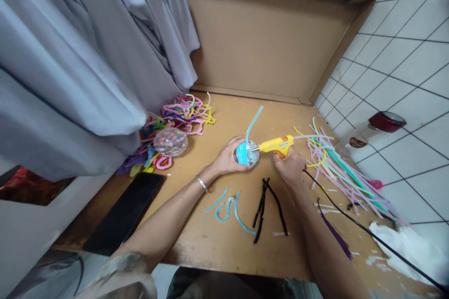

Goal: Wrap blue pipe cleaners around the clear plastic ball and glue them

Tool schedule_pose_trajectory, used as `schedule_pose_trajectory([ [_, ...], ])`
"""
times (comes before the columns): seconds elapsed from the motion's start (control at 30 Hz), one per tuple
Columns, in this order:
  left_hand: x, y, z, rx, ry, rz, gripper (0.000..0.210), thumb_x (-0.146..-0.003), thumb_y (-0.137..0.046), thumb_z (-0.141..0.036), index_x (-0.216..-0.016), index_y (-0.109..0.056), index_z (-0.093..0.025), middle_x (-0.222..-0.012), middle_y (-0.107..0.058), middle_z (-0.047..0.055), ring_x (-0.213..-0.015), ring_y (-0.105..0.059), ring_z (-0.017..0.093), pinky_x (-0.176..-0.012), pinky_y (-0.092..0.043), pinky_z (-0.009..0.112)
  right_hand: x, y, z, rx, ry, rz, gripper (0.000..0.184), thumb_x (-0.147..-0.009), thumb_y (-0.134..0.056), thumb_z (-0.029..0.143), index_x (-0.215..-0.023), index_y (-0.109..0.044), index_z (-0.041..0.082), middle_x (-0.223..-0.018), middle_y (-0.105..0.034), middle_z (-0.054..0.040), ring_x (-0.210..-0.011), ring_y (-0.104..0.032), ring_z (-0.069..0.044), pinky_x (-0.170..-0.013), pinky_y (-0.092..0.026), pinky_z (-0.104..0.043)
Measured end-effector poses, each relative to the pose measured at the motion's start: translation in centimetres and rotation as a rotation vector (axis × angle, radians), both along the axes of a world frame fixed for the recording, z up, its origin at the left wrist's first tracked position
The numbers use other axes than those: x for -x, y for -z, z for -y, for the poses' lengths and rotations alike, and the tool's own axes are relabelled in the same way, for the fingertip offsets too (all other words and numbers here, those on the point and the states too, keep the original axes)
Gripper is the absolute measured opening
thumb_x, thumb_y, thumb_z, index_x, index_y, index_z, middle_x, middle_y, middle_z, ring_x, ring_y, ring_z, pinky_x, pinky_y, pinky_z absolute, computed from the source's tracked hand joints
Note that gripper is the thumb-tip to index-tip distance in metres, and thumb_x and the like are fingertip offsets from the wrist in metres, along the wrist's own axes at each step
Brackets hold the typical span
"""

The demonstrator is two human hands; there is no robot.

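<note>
My left hand (229, 156) is wrapped round a small clear ball (253, 159) partly covered in blue pipe cleaner (242, 154). A loose end of that pipe cleaner sticks up and away from the ball. In my right hand (289, 166) is a yellow hot glue gun (277, 145), its metal nozzle at the ball's right side beside the blue rows. A clear glue stick pokes out of the gun's back. Nearer to me lie short blue pipe cleaner pieces (224, 210) and several black pipe cleaners (263, 210).
Another clear ball (170, 142) sits by a heap of coloured pipe cleaners (189, 112) at left, with a black phone (124, 212) below. Straight pipe cleaners (347, 173), a red-lidded jar (368, 131), white tissue (407, 247) and the gun's cord (365, 229) are at right. Cardboard (266, 42) stands behind.
</note>
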State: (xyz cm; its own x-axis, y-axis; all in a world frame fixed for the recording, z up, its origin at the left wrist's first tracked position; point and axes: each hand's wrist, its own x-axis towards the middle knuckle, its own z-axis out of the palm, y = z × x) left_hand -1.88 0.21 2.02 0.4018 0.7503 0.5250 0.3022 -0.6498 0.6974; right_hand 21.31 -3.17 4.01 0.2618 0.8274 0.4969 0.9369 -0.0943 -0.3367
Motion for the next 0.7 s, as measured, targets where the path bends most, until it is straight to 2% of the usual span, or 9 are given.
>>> schedule_pose_trajectory([
  [0.17,-0.4,0.1,0.6,-0.001,0.010,-0.021,0.086,-0.055,-0.089,-0.036,-0.133,-0.056,-0.018,-0.139,-0.058,0.014,-0.131,-0.056,0.035,-0.114,-0.042,0.053,0.2,-0.2,0.2,-0.017,0.000,-0.021,0.036,-0.080,-0.054,0.036,-0.105,-0.063,0.013,-0.081,-0.071,-0.0108,-0.074,-0.063,-0.026,-0.065,-0.039,-0.031],
  [0.27,-0.6,0.0,0.9,0.005,0.010,-0.028,0.086,-0.054,-0.089,-0.035,-0.133,-0.056,-0.019,-0.139,-0.058,0.013,-0.131,-0.055,0.035,-0.115,-0.041,0.052,0.4,-0.3,0.3,0.018,0.002,-0.023,0.031,-0.079,-0.057,0.035,-0.100,-0.064,0.013,-0.082,-0.072,-0.0120,-0.075,-0.064,-0.026,-0.066,-0.039,-0.031],
  [0.47,-0.7,-0.2,1.0,0.023,0.017,-0.004,0.084,-0.056,-0.088,-0.034,-0.132,-0.057,-0.019,-0.138,-0.059,0.013,-0.130,-0.056,0.034,-0.113,-0.043,0.052,1.0,-0.3,0.4,0.069,0.020,-0.011,0.033,-0.082,-0.059,0.031,-0.109,-0.063,0.013,-0.085,-0.073,-0.0107,-0.074,-0.065,-0.024,-0.064,-0.037,-0.029],
  [0.7,-0.7,0.0,0.8,0.022,0.020,-0.002,0.085,-0.055,-0.088,-0.036,-0.132,-0.057,-0.019,-0.139,-0.058,0.015,-0.132,-0.054,0.035,-0.114,-0.042,0.053,1.5,-0.7,0.5,0.149,0.086,0.018,0.031,-0.083,-0.060,0.032,-0.107,-0.064,0.012,-0.083,-0.073,-0.0132,-0.074,-0.066,-0.026,-0.062,-0.036,-0.030],
])
